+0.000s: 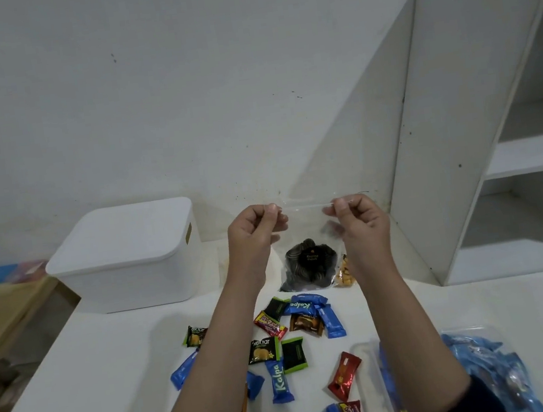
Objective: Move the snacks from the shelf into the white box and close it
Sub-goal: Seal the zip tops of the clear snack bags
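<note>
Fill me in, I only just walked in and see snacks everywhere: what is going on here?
A person is holding up a clear zip bag by its top edge, left hand and right hand pinching a corner each; it holds dark swirled snacks. Small wrapped snacks lie scattered on the white counter below. The white box sits at the back left with its lid on. The shelf on the right looks bare in the parts that show.

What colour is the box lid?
White, same as the box, in the head view: lid.
</note>
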Motion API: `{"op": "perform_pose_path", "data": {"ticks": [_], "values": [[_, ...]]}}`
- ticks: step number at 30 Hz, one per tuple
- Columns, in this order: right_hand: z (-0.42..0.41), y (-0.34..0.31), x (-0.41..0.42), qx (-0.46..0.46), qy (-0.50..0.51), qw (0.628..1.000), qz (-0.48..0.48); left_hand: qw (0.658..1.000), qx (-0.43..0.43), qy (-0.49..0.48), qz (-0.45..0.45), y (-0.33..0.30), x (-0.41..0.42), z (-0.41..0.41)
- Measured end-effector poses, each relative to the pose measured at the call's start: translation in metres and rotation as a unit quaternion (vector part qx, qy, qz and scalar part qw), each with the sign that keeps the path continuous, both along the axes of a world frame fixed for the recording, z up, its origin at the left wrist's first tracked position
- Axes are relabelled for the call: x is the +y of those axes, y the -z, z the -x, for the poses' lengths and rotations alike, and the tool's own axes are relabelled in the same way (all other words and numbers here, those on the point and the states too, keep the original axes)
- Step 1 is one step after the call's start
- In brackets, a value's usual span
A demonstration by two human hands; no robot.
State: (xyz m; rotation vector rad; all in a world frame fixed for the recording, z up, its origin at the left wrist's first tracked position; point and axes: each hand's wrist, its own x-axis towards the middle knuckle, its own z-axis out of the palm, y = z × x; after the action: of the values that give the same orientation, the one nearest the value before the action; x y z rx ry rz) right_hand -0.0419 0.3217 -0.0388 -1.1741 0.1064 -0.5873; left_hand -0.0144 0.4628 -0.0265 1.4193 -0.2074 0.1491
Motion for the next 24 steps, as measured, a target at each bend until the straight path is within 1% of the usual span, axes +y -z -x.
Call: {"op": "perform_pose_path", "data": {"ticks": [3,5,7,8,10,12,13,16,19,24], "values": [[0.002,0.002,-0.002,0.014,-0.012,0.999,-0.035,1.000,-0.007,0.021,-0.018,0.000,0.000,0.001],[0.004,0.003,-0.002,0.024,-0.026,0.998,-0.048,0.999,-0.029,0.014,-0.038,-0.001,0.000,0.000],[0.006,0.004,-0.001,0.031,-0.043,0.998,-0.041,0.997,-0.051,-0.005,-0.060,0.000,0.000,0.000],[0.007,0.005,-0.001,0.033,-0.051,0.998,-0.028,0.995,-0.060,-0.016,-0.074,0.001,0.001,-0.001],[0.009,0.005,-0.002,0.033,-0.060,0.997,0.030,0.991,-0.074,-0.035,-0.102,0.003,0.003,-0.002],[0.010,0.004,-0.003,0.030,-0.065,0.993,0.091,0.988,-0.081,-0.038,-0.126,0.003,0.004,-0.001],[0.011,0.003,-0.004,0.030,-0.067,0.992,0.102,0.987,-0.082,-0.035,-0.132,0.003,0.005,0.000],[0.010,0.001,-0.004,0.031,-0.068,0.992,0.102,0.991,-0.076,-0.009,-0.109,0.000,0.007,0.004],[0.008,0.000,-0.006,0.034,-0.058,0.992,0.103,0.995,-0.053,0.027,-0.082,-0.002,0.009,0.007],[0.008,0.002,-0.004,0.030,-0.073,0.992,0.095,0.994,-0.032,0.079,-0.071,0.000,0.008,0.009]]}}
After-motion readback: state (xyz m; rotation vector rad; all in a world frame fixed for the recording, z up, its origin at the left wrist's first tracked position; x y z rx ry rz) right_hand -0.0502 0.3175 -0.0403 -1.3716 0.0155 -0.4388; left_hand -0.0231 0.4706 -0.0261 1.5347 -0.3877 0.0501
